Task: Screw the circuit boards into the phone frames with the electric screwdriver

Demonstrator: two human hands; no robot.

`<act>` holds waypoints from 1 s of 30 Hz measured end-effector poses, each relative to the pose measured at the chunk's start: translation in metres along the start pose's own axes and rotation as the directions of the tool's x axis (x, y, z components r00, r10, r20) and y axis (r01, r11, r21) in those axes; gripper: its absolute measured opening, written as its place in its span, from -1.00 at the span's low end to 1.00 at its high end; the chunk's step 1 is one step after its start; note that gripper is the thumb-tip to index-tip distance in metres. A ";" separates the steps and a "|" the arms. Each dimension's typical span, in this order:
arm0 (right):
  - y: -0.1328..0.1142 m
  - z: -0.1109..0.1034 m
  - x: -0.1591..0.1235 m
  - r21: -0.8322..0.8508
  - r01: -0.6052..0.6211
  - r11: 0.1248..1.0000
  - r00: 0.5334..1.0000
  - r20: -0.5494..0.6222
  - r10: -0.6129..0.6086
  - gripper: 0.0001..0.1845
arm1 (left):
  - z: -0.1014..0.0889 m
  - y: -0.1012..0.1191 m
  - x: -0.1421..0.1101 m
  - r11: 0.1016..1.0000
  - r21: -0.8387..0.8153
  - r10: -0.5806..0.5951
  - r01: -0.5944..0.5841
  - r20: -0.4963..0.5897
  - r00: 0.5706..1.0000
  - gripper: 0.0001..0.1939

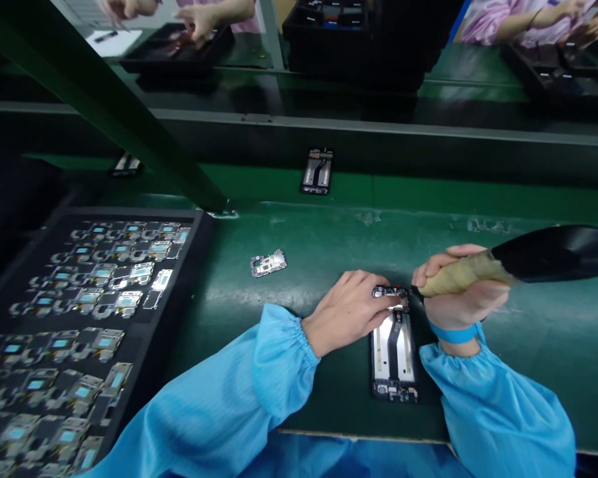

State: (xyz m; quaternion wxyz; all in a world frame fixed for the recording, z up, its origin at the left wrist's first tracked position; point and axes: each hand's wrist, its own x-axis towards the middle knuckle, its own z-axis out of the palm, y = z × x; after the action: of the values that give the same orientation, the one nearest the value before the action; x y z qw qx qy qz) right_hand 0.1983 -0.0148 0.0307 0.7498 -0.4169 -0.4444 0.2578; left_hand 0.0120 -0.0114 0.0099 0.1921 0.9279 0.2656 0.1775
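Phone frame lies on worktop, right of black tray. Left hand half-curled, fingers on frame's top end, can't tell if gripping; right hand wrapped round taped tool. Likely light, stiff, fragile boards: hold long edges, keep off flex cable.

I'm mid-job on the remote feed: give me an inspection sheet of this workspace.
Surface: green bench, pale scuffs.
Job's things: open phone unit, lying flat; tan-wrapped tool.
Clutter: loose board; black tray of parts; another phone unit beyond.
Hands: left hand on the open phone unit's far end; right hand gripping the tool beside it.
Cables: black ribbon along the open phone unit; otherwise nothing seen.
Surroundings: slanted green post; co-workers' hands opposite.
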 end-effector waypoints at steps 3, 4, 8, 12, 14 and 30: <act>0.000 0.002 -0.001 -0.004 0.005 1.000 1.000 0.005 -0.005 -0.34 | 0.000 0.000 0.000 1.000 0.001 -0.004 0.004 0.012 1.000 -0.67; -0.001 0.001 -0.001 -0.012 0.000 1.000 1.000 -0.002 0.000 -0.35 | 0.000 0.000 0.000 1.000 0.001 -0.005 0.005 0.018 1.000 -0.67; -0.008 -0.015 0.013 -0.015 0.022 1.000 0.995 -0.094 -0.023 -0.32 | 0.000 -0.002 -0.001 1.000 -0.004 -0.003 0.003 0.020 1.000 -0.69; -0.009 -0.037 0.029 -0.095 0.078 0.992 0.970 -0.223 -0.097 -0.29 | 0.003 -0.001 0.002 1.000 -0.004 0.011 -0.011 -0.003 1.000 -0.73; -0.006 -0.041 0.032 -0.124 0.073 0.990 0.966 -0.239 -0.101 -0.31 | 0.004 0.000 0.005 1.000 0.003 0.017 -0.017 -0.009 1.000 -0.73; -0.018 -0.037 0.026 -0.084 0.133 0.988 0.963 -0.224 -0.149 -0.31 | -0.005 -0.012 -0.010 0.999 -0.030 0.023 -0.027 -0.124 0.992 -0.80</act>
State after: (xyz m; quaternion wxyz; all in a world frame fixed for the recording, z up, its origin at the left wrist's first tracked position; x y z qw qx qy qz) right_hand 0.2436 -0.0189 0.0482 0.7978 -0.4367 -0.3920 0.1387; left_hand -0.0032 -0.0069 0.0065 0.1875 0.9152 0.2627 0.2412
